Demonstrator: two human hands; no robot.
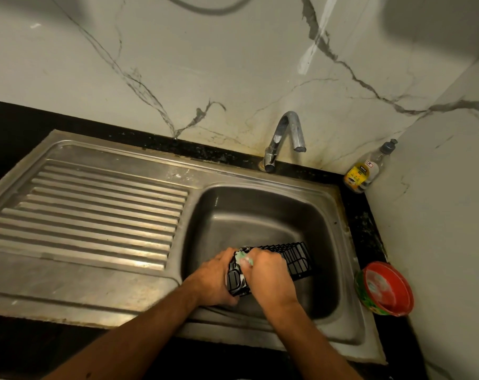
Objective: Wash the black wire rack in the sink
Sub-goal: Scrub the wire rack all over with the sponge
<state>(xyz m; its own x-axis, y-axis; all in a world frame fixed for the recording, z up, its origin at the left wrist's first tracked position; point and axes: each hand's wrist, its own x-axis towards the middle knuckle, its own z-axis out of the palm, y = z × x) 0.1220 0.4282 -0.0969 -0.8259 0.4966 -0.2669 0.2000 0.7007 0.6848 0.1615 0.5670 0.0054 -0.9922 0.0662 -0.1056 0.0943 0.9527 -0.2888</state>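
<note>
The black wire rack [293, 259] lies inside the steel sink [263, 212], near the basin's front edge. My left hand [215, 278] grips the rack's left end from the side. My right hand [268, 272] lies over the top of the rack and holds a soapy green scrub pad [245, 256] against the wires. Only a small foamy part of the pad shows between my hands. The rack's right half sticks out past my right hand.
A chrome tap [284, 138] stands behind the basin with no water running. A ribbed steel drainboard [95, 209] fills the left. A dish-soap bottle [368, 168] sits in the back right corner, and a red tub of dish paste [386, 287] sits on the right rim.
</note>
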